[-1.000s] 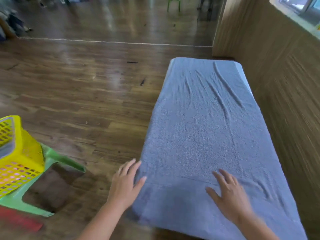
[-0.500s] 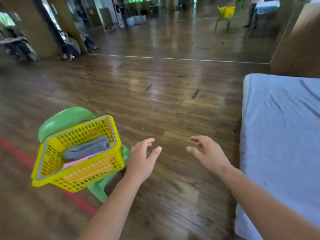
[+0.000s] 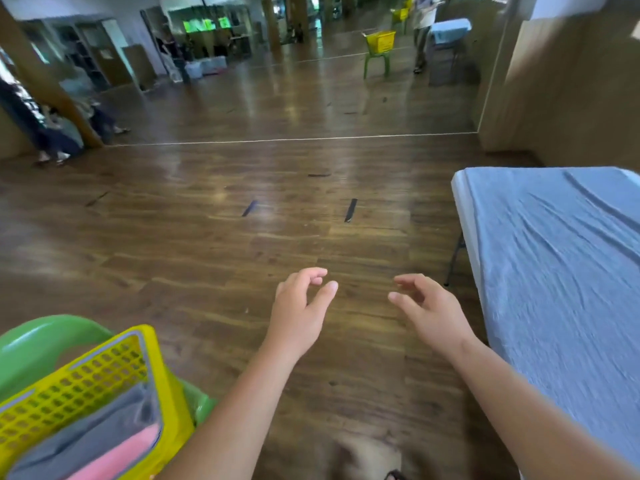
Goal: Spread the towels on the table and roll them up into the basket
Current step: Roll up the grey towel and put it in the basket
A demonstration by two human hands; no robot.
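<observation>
Over bare wooden floor (image 3: 207, 254), between basket and table: left hand (image 3: 298, 306) and right hand (image 3: 429, 306), side by side and apart, both held in the air. Fingers of each loosely curled, gripping nothing, touching nothing; left thumb and forefinger near one another with an empty gap between.

To the left and lower in view: yellow perforated plastic basket (image 3: 104, 368), set on a green plastic chair (image 3: 41, 337). Inside it, a grey towel (image 3: 104, 420) and a pink towel (image 3: 124, 455) lying next to each other; rolled or merely folded, hard to tell.

To the right, just beside the right arm: white-edged table (image 3: 460, 209), covered by a blue-grey towel (image 3: 561, 271) spread flat, with long shallow creases.

Ahead on the floor, two short dark strips (image 3: 350, 210). Far back, small and blurred: second yellow basket (image 3: 381, 41) on a second green chair (image 3: 376, 62).
</observation>
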